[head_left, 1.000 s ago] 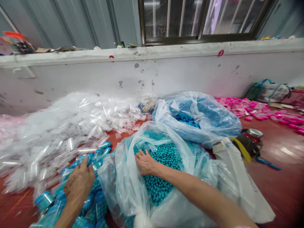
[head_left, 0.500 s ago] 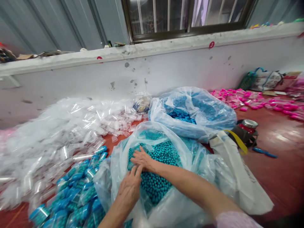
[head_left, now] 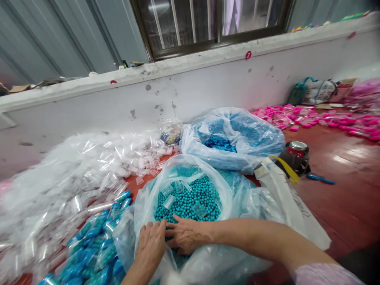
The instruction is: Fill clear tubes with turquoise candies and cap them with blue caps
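A large clear plastic bag (head_left: pixel 227 194) stands open in front of me, filled with small teal beads (head_left: pixel 192 198). Several clear plastic tubes (head_left: pixel 169 202) lie on the beads. At the bag's near left rim is my left hand (head_left: pixel 151 242), its fingers bent and pressed together. What those fingers hold, if anything, is hidden. My right hand (head_left: pixel 187 235) reaches across from the right, palm down over the near beads. Its fingers are spread, holding nothing I can see, with the tips beside my left fingers.
To the left are heaped clear tubes (head_left: pixel 89 158) and bead-filled containers with blue lids (head_left: pixel 95 237). Behind stands a bag (head_left: pixel 261 138) of blue pieces (head_left: pixel 219 142). Rightward are a white sack (head_left: pixel 299 213), a lidded jar (head_left: pixel 297 148), a blue tool (head_left: pixel 320 179) and pink pieces (head_left: pixel 323 118).
Both hands have come nearer to me, down to the bag's front edge. My right hand has left the middle of the beads, uncovering clear tubes there. The view has shifted slightly.
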A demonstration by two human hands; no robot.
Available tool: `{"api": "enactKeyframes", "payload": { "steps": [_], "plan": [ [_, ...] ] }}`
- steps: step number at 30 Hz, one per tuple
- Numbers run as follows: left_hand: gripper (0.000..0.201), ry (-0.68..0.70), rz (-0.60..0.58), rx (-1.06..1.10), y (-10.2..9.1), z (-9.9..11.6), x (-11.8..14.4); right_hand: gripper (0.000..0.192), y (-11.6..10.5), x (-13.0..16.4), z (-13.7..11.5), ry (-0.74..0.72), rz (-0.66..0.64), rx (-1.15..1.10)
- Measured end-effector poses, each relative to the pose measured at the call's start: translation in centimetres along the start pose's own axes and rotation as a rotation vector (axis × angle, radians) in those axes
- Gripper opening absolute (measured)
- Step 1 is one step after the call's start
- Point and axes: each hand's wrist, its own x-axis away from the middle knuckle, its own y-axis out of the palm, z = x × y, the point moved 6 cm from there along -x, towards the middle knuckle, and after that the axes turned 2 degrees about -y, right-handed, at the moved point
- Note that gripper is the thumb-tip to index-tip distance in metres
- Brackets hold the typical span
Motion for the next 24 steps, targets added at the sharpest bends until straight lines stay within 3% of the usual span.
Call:
{"api": "enactKeyframes", "payload": {
  "steps": [3,6,9,11,14,16,19,21,24],
  "plan": [
    [0.044,-0.015,-0.022,-0.020,0.1,0.1,-0.1,0.029,0.5,-0.6,1.5,-0.005,0.019,0.086],
    [0.044,-0.026,-0.038,-0.017,0.6,0.1,0.0,0.026,-1.2,0.0,4.0,0.233,0.031,0.184],
    [0.043,-0.028,-0.024,0.017,0.6,0.6,-0.3,0.032,-4.2,2.5,4.8,0.501,0.051,0.221],
    [0.045,-0.023,0.038,0.064,-0.5,1.4,-1.3,0.043,-5.4,4.7,5.0,0.692,0.009,0.193],
    [0.047,0.053,0.114,0.179,-3.1,3.5,-4.3,0.054,-4.8,6.9,5.2,0.851,-0.176,0.082],
    [0.042,0.194,0.116,0.287,-4.9,5.4,-7.0,0.055,-3.9,6.9,5.7,0.867,-0.248,-0.004],
    [0.036,0.351,0.094,0.385,-6.4,7.5,-10.6,0.045,-2.9,5.4,6.6,0.781,-0.243,-0.149],
    [0.034,0.335,0.072,0.363,-5.9,7.6,-12.1,0.031,-3.0,5.1,7.2,0.753,-0.222,-0.168],
    [0.036,0.297,0.054,0.246,-4.1,6.6,-12.3,0.019,-4.7,6.8,8.1,0.824,-0.177,0.016]
  ]
}}
